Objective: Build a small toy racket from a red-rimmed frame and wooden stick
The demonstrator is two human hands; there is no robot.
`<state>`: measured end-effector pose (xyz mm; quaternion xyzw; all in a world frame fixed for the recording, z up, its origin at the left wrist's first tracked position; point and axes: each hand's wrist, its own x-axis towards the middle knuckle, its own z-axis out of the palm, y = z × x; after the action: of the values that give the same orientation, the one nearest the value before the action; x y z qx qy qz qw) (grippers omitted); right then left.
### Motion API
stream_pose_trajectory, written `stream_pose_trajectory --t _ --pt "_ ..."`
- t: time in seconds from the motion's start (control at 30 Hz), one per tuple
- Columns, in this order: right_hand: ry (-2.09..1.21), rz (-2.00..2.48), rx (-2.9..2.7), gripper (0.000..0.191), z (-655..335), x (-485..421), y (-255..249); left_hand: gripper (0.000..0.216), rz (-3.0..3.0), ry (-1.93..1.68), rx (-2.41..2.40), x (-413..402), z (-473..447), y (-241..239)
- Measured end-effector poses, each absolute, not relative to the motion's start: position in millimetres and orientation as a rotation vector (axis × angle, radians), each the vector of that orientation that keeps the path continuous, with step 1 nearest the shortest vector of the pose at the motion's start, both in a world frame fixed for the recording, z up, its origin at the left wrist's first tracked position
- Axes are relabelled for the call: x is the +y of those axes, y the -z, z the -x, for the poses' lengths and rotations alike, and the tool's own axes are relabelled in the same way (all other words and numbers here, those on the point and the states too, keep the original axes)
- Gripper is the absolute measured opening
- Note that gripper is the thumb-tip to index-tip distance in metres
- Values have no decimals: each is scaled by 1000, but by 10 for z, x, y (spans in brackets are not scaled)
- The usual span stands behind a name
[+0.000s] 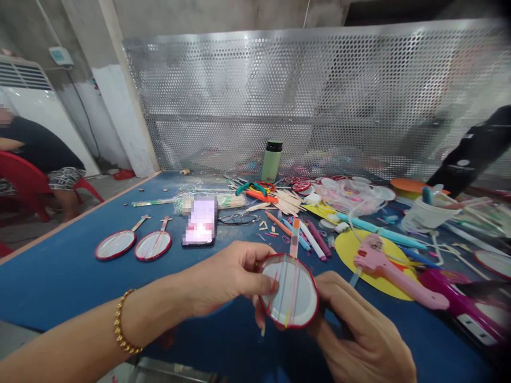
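Observation:
My left hand (243, 276) grips a toy banjo (297, 292) by its left edge, thumb pressed on its face. The banjo is a white disc with a red rim, coloured strands stretched across it and a craft-stick neck pointing away from me. My right hand (359, 330) holds the lower right rim with curled fingers, some of them hidden behind the disc. Below my left fingers shows the tip of a small pale stick. Two similar toy banjos (115, 244) (153, 245) lie on the blue table to the left.
A phone (200, 221) stands beyond my left hand, near glasses (239, 218). Markers (313, 239), craft sticks (288, 202) and a green bottle (272, 162) are farther back. At right lie a pink glue gun (399, 271), yellow disc (351, 247) and purple hair dryer (459, 303). A person sits far left.

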<state>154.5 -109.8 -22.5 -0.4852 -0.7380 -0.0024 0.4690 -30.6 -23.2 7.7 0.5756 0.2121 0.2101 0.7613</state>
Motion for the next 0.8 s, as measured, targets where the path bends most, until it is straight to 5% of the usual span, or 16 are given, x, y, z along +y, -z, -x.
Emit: stream_pose_trajectory --t 0.33,0.8 --pt "-141 1212 -1816 19 -1549 -1110 213 30 -1279 -531 477 -256 268 -53" --pt "-110 1342 -1704 17 -1607 -1059 377 13 -1686 -910 927 31 268 107"
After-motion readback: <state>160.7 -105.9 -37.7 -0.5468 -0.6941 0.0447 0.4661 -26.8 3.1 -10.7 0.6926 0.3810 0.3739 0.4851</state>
